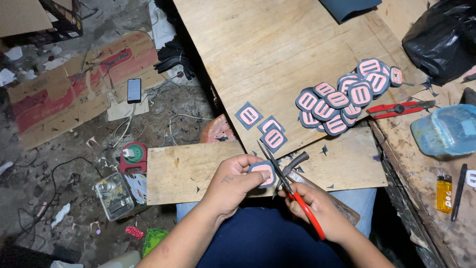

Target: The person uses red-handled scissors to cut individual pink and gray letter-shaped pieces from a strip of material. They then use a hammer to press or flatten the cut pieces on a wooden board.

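Dark phone screen [134, 90] on red-brown cardboard box [64, 92], floor left.

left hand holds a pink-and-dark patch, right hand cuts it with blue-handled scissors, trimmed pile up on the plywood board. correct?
One thing is off: the scissors in the right hand have red handles, not blue, as the head view shows. The left hand does hold the pink-and-dark rounded patch, and the pile of trimmed patches lies on the plywood board.

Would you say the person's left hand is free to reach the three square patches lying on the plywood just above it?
Probably not yet: the left hand holds a patch against the scissors. The path to the square patches looks unobstructed.
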Tool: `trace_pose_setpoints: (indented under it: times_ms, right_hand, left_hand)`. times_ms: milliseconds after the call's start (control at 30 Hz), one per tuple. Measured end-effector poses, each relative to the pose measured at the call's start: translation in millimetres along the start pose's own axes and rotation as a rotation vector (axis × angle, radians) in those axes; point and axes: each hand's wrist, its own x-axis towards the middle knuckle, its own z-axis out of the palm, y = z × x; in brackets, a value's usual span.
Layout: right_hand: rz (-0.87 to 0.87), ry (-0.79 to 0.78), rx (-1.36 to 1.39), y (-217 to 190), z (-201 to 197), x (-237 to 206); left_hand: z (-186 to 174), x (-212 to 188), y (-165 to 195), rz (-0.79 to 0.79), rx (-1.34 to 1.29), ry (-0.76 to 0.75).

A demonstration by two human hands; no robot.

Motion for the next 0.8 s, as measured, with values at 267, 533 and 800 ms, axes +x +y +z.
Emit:
trace_pose_setpoints:
  times_ms: [267, 533, 800]
  right_hand:
    - [0.001, 0.008, 0.037, 7, -2, 1]
    - [0.102, -0.037, 0.114, 15, -12, -5]
    - [0.134, -0.024, 0.130, 16, -18, -4]
  left_hand:
    - [-1, 0, 0, -0.035, 0.004, -0.019]
    - [-4, 3, 1, -0.071, 0.001, -0.044]
    - [-7, 8, 3, -0.084, 0.067, -0.055]
